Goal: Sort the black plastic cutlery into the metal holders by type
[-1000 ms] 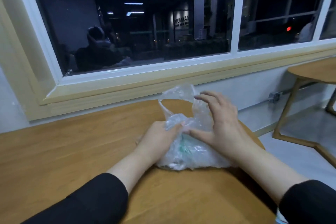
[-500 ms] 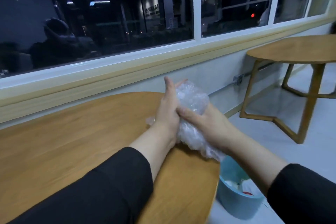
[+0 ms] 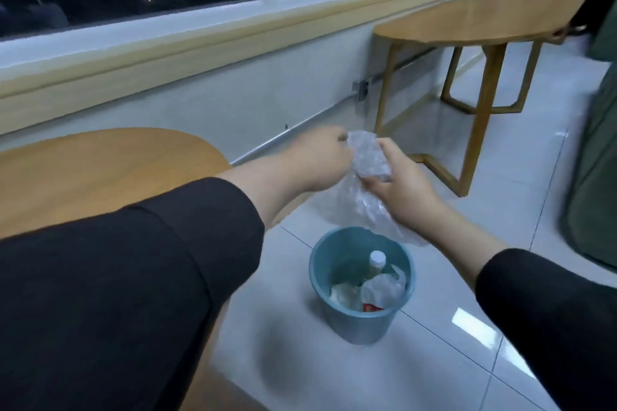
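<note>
Both hands hold a crumpled clear plastic bag (image 3: 364, 183) in the air, off the table's right edge and above a bin. My left hand (image 3: 320, 160) grips the bag's top from the left. My right hand (image 3: 400, 187) grips the scrunched upper part from the right, and the loose lower part hangs beneath it. No black cutlery and no metal holders are in view.
A teal waste bin (image 3: 350, 320) stands on the white tiled floor under the bag, holding a bottle and wrappers. The wooden table (image 3: 100, 170) lies at the left. A second wooden table (image 3: 474, 18) stands at the back right, with a dark green seat (image 3: 594, 177) at the right edge.
Both hands scrunched the bag on the table, lifted it and carried it right, past the table's edge to above the bin. The view turned right and down.
</note>
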A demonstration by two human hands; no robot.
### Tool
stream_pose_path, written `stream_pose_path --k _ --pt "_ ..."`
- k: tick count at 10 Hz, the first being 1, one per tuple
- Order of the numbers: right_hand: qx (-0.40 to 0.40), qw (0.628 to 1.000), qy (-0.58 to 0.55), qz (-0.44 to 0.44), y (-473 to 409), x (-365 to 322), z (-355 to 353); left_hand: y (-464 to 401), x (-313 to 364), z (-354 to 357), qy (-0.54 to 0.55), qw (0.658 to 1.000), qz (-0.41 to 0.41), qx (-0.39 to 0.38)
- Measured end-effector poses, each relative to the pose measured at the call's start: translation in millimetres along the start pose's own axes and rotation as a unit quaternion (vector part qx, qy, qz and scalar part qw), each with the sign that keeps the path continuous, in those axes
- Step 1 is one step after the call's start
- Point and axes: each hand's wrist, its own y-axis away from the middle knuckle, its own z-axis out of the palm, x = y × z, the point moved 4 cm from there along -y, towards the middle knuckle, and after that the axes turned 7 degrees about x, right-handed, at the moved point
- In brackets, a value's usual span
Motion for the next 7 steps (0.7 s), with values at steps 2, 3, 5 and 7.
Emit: stream_pose_path --k 2,3,5,7 --pt "-0.033 0.999 0.038 0.004 3 100 60 -27 -13 50 -0.286 0.949 -0.010 -0.135" --pt "-0.094 0.988 0.119 -0.005 17 150 102 -34 -16 53 -0.295 0.947 -0.018 -0.122" --pt "-0.400 0.841 0.362 0.032 80 234 169 -38 -32 43 -0.280 0.954 -0.049 -0.097" --pt "-0.275 0.897 0.343 -0.039 50 204 156 -37 -21 23 -0.194 0.980 -0.033 0.021"
